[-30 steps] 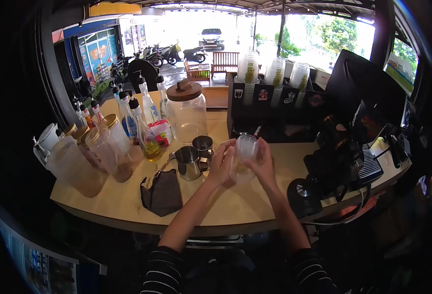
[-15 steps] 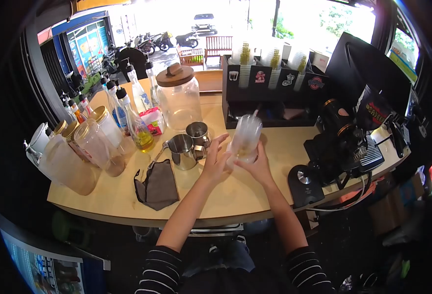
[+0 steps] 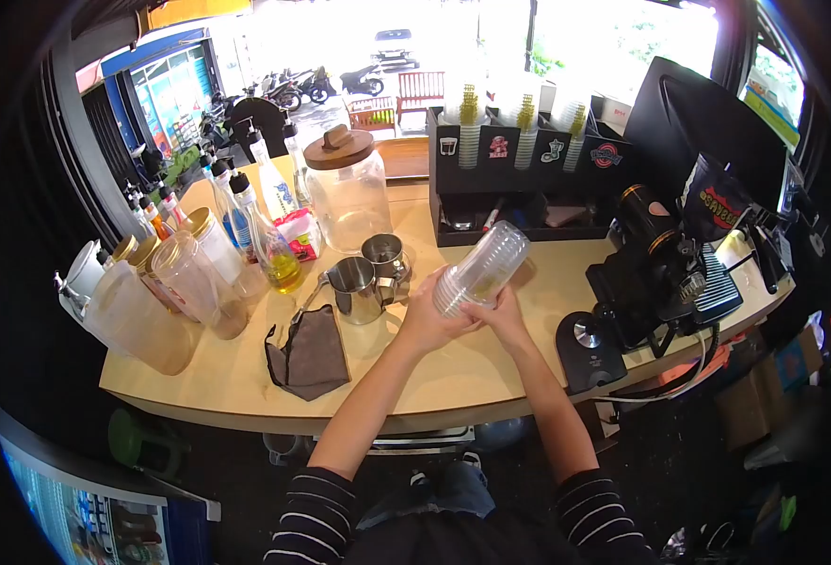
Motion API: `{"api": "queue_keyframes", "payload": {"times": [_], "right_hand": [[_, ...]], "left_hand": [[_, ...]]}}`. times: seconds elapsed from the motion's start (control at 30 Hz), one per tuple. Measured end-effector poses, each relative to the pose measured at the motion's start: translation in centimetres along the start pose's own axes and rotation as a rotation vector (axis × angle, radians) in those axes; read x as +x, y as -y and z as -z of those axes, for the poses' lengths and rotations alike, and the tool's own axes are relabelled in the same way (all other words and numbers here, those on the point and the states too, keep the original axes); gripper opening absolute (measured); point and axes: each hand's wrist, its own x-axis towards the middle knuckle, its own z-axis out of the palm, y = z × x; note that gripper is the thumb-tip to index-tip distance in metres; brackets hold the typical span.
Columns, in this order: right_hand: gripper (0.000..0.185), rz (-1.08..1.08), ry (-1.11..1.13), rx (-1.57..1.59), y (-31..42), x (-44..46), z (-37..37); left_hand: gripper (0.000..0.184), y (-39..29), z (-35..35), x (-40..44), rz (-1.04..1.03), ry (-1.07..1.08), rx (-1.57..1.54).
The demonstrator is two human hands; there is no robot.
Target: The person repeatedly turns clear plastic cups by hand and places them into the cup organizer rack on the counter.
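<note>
A stack of clear plastic cups (image 3: pixel 488 264) is held tilted above the counter, its top leaning to the right. My left hand (image 3: pixel 437 315) wraps round the rim end of the stack at its lower left. My right hand (image 3: pixel 501 318) grips the lower right side, its fingers close to those of my left hand. Just left of my hands stand two steel pitchers, a larger one (image 3: pixel 354 290) and a smaller one (image 3: pixel 383 254). A dark folded cloth (image 3: pixel 308 356) lies on the wooden counter (image 3: pixel 425 391) beside them.
A black organizer (image 3: pixel 528 169) with cup stacks stands behind my hands. At the right are a coffee machine (image 3: pixel 655 282) and a black tamping stand (image 3: pixel 585 353). A wooden-lidded jar (image 3: pixel 351 198), pump bottles (image 3: pixel 269 245) and plastic containers (image 3: pixel 142 320) occupy the left.
The cup stack has gone from nearly upright to tilted right. My left hand has closed round its rim end, where its fingers were looser before. The camera view has shifted.
</note>
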Motion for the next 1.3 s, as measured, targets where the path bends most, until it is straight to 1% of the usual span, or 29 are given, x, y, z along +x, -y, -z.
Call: {"api": "queue_keyframes", "payload": {"times": [0.1, 0.2, 0.27, 0.4, 0.43, 0.47, 0.5, 0.6, 0.63, 0.7, 0.73, 0.77, 0.8, 0.83, 0.9, 0.93, 0.97, 1.03, 1.07, 1.1, 1.17, 1.2, 1.23, 1.27, 1.3], "right_hand": [[0.075, 0.051, -0.024, -0.01, -0.1, 0.1, 0.0], [0.075, 0.127, -0.067, -0.001, -0.2, 0.2, 0.1], [0.076, 0.255, -0.106, -0.07, -0.4, 0.9, 0.3], [0.08, 0.276, -0.096, -0.019, 1.8, 2.6, 0.0], [0.082, 0.343, -0.146, -0.066, 2.1, 3.2, 0.0], [0.084, 0.408, -0.199, -0.113, 2.4, 3.8, 0.1], [0.084, 0.415, -0.205, -0.117, 3.2, 4.0, 0.2], [0.086, 0.375, -0.234, -0.204, 7.5, 3.1, -0.4], [0.086, 0.383, -0.235, -0.208, 8.4, 2.8, -0.5], [0.086, 0.404, -0.224, -0.327, 9.8, 2.2, -0.8], [0.086, 0.407, -0.218, -0.333, 10.5, 1.8, -1.0], [0.086, 0.432, -0.214, -0.517, 11.2, 1.3, -1.2], [0.086, 0.458, -0.212, -0.699, 11.8, 0.8, -1.5], [0.086, 0.467, -0.215, -0.698, 12.4, 0.5, -1.8], [0.087, 0.716, -0.156, -0.788, 13.5, -0.3, -2.6], [0.084, 0.73, -0.14, -0.811, 14.3, -0.9, -3.2], [0.084, 0.73, -0.142, -0.81, 14.3, -0.9, -3.4], [0.083, 0.79, -0.133, -1.076, 14.0, -1.2, -3.8], [0.085, 0.859, -0.095, -1.149, 14.0, -1.5, -3.9], [0.085, 0.857, -0.093, -1.146, 13.8, -1.6, -4.1], [0.084, 0.832, -0.034, -1.166, 13.2, -1.8, -4.5], [0.084, 0.832, -0.034, -1.161, 13.2, -2.0, -4.9], [0.075, 0.826, -0.059, -0.912, 13.3, -2.3, -5.3], [0.067, 0.815, -0.081, -0.662, 13.4, -2.4, -5.6], [0.067, 0.819, -0.078, -0.657, 12.9, -2.0, -5.4]], "left_hand": [[0.088, -0.1, 0.2, 0.2, 0.05, 0.038, -0.019], [0.088, 0.2, 0.0, 0.2, 0.011, 0.046, -0.036], [0.09, 0.4, -0.2, 0.4, 0.019, 0.034, -0.007], [0.093, 1.7, -0.1, 0.6, 0.048, 0.054, 0.054], [0.093, 2.0, -0.2, 0.7, 0.035, 0.055, 0.052], [0.089, 2.3, -0.4, 0.7, 0.029, 0.054, 0.016], [0.085, 2.8, -0.6, 0.6, 0.025, 0.055, -0.02], [0.082, 5.1, -1.4, 1.2, -0.022, 0.08, -0.069], [0.082, 3.0, -1.1, 1.0, -0.03, 0.079, -0.072], [0.076, -0.7, -0.6, 0.2, 0.108, -0.018, -0.37], [0.076, 0.0, -0.3, 0.5, 0.105, -0.024, -0.376], [0.074, 1.4, 0.4, 1.0, -0.038, -0.135, -0.16], [0.073, 0.9, 1.0, 1.3, -0.18, -0.244, 0.061], [0.073, 0.3, 1.3, 1.3, -0.19, -0.245, 0.062], [0.074, -1.7, 1.9, 0.8, -0.295, -0.286, -0.24], [0.079, -3.0, 2.2, 0.6, -0.356, -0.289, -0.279], [0.079, -4.3, 2.4, 0.3, -0.356, -0.287, -0.279], [0.087, -6.7, 3.0, -0.4, -0.314, -0.325, -0.416], [0.079, -7.6, 3.4, -0.1, -0.317, -0.366, -0.435], [0.079, -8.1, 4.2, 0.3, -0.314, -0.367, -0.432], [0.065, -8.4, 6.6, 0.7, 0.125, -0.191, -0.56], [0.051, -8.0, 7.1, 0.8, 0.109, -0.173, -0.66], [0.051, -7.2, 7.6, 0.6, 0.108, -0.176, -0.655], [0.054, -6.3, 8.3, 0.5, 0.021, -0.133, -0.62], [0.057, -5.9, 8.7, 0.3, -0.066, -0.091, -0.583]]}}
